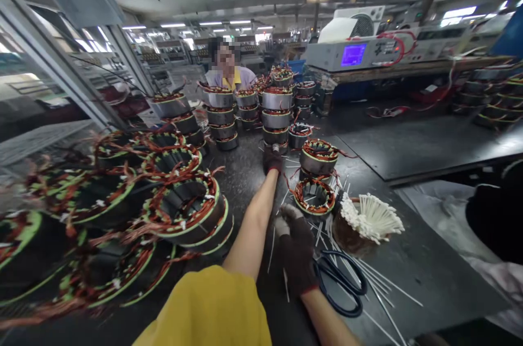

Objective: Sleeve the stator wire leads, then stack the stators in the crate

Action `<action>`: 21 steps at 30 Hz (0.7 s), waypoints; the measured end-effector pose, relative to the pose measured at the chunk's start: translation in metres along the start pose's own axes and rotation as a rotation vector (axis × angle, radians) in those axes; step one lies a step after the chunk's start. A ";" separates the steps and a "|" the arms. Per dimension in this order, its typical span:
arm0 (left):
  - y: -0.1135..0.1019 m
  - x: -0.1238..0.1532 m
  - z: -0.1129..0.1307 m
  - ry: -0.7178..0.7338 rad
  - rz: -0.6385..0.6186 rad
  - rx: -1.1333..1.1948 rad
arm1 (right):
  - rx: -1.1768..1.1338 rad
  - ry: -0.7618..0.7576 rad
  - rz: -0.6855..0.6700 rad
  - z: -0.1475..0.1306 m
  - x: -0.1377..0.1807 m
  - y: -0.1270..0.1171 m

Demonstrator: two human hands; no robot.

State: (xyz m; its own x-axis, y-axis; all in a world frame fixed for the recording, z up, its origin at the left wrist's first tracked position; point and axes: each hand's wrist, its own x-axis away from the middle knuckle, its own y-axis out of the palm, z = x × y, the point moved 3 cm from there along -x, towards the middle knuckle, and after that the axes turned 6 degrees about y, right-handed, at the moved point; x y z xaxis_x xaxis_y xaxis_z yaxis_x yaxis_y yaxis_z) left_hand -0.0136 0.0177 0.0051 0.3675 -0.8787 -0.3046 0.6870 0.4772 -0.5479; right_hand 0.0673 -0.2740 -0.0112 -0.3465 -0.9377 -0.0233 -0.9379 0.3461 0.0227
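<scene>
Left hand (272,161) reaches stacked wire-wound rings (276,119), grip unclear; right hand (297,250), fingers slightly parted, is beside scissors (361,279).

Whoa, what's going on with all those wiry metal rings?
Someone's gloved left hand is at the foot of a tall ring stack; whether it touches is hard to see. The gloved right hand is over the dark table, near dark-blue scissor handles and loose white sticks. More rings, wound with copper-coloured wire, crowd the left side. Another person is behind the stacks.
</scene>
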 end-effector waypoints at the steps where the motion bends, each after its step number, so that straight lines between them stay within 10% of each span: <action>1: -0.005 0.008 -0.002 -0.003 0.000 -0.001 | 0.002 -0.010 0.014 0.004 -0.003 -0.001; 21: -0.153 0.234 -0.006 -0.045 -0.136 0.040 | 0.053 -0.176 0.070 -0.008 -0.016 -0.012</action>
State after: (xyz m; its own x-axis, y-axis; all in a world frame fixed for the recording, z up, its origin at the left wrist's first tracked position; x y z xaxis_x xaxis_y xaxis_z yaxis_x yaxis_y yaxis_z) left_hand -0.0368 -0.2612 0.0127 0.2964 -0.9351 -0.1940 0.7568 0.3539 -0.5496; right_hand 0.0843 -0.2630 -0.0029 -0.4034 -0.8934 -0.1976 -0.9094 0.4154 -0.0221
